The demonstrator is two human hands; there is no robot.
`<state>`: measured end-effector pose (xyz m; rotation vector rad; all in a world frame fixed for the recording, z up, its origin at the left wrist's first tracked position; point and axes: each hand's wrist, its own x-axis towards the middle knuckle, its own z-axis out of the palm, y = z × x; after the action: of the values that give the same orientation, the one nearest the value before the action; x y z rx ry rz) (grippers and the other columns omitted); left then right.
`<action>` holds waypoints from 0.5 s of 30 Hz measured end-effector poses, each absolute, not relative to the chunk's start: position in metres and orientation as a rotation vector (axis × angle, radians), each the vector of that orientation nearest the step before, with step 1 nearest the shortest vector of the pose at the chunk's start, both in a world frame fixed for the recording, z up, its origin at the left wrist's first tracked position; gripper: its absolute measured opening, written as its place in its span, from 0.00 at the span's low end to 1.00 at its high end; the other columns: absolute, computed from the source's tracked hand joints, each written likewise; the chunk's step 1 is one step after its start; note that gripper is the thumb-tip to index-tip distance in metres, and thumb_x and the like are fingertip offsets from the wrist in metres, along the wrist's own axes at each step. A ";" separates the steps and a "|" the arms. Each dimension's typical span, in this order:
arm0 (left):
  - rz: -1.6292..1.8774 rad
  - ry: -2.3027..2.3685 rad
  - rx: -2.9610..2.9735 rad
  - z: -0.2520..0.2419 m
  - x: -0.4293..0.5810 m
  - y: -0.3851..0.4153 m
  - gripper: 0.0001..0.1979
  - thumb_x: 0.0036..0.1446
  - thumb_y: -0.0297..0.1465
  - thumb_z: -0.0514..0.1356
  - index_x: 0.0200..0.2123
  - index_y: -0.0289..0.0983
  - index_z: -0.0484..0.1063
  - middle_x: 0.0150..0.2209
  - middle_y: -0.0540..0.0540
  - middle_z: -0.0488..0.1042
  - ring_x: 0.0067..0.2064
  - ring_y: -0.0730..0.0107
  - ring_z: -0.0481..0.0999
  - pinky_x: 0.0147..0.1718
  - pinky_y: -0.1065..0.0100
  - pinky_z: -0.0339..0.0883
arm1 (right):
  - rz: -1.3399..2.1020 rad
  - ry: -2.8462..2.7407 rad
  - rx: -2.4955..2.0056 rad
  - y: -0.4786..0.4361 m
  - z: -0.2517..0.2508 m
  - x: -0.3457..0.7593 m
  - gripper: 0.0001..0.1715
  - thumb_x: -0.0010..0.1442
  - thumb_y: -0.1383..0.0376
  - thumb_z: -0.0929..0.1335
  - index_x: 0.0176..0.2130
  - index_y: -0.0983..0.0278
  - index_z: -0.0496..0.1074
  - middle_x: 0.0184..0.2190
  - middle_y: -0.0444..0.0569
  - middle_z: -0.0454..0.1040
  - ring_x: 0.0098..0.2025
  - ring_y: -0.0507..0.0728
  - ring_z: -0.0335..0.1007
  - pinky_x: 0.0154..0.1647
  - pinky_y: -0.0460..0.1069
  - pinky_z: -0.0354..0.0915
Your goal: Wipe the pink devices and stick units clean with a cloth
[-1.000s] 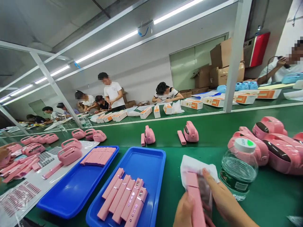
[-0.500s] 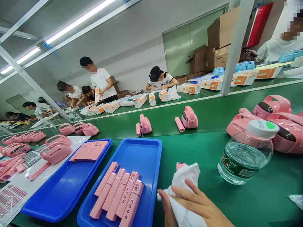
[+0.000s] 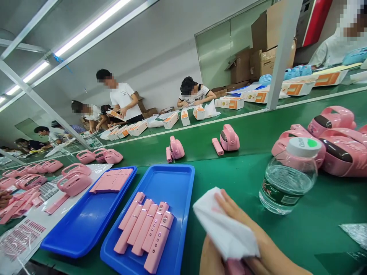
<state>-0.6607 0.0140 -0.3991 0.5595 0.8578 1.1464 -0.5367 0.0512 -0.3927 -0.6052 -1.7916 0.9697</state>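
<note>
My right hand (image 3: 249, 225) is closed on a white cloth (image 3: 226, 225), pressing it over a pink stick-shaped piece (image 3: 235, 266) that is mostly covered. My left hand (image 3: 212, 254) sits under the cloth, wrapped around the same piece, its fingers partly hidden. Faint pink shows through the cloth near its top. Left of my hands, a blue tray (image 3: 187, 214) holds several pink sticks (image 3: 158, 242) lying side by side, some with round buttons along the face.
A second blue tray (image 3: 61, 250) with pink sticks lies further left. Right stands a water bottle (image 3: 286, 187) before pink handled units (image 3: 344, 149). Two pink units (image 3: 229, 137) with sticks stand ahead. A co-worker's hand (image 3: 4, 199) shows at the left edge. White-orange boxes (image 3: 229, 102) line the far bench.
The cloth has come round over the pink piece, which earlier stuck out beyond it. My right hand has turned onto its side, and my left hand now shows beneath the cloth.
</note>
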 end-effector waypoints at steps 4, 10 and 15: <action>1.019 1.147 0.708 -0.386 -0.684 0.020 0.12 0.52 0.38 0.59 0.36 0.39 0.77 0.33 0.43 0.79 0.26 0.68 0.74 0.18 0.72 0.63 | 1.052 -1.888 -0.423 0.045 -0.398 -0.546 0.12 0.58 0.55 0.66 0.42 0.47 0.75 0.45 0.38 0.75 0.53 0.56 0.66 0.59 0.53 0.55; 0.964 1.073 0.802 -0.367 -0.676 0.012 0.38 0.50 0.61 0.36 0.31 0.38 0.73 0.17 0.52 0.66 0.15 0.74 0.63 0.13 0.71 0.62 | 1.271 -1.285 -0.871 0.063 -0.399 -0.526 0.30 0.61 0.50 0.61 0.55 0.64 0.66 0.52 0.53 0.70 0.54 0.66 0.65 0.56 0.59 0.59; 1.089 0.574 0.492 -0.368 -0.656 0.005 0.31 0.48 0.60 0.48 0.28 0.37 0.70 0.17 0.51 0.67 0.14 0.79 0.65 0.13 0.78 0.61 | 1.462 -0.825 -0.903 0.062 -0.382 -0.521 0.33 0.56 0.49 0.66 0.56 0.61 0.64 0.51 0.53 0.71 0.53 0.65 0.66 0.52 0.56 0.65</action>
<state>-0.6557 0.0054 -0.3684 0.4916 0.5744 1.0892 -0.5207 0.0621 -0.3820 -0.9026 -0.8255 1.4616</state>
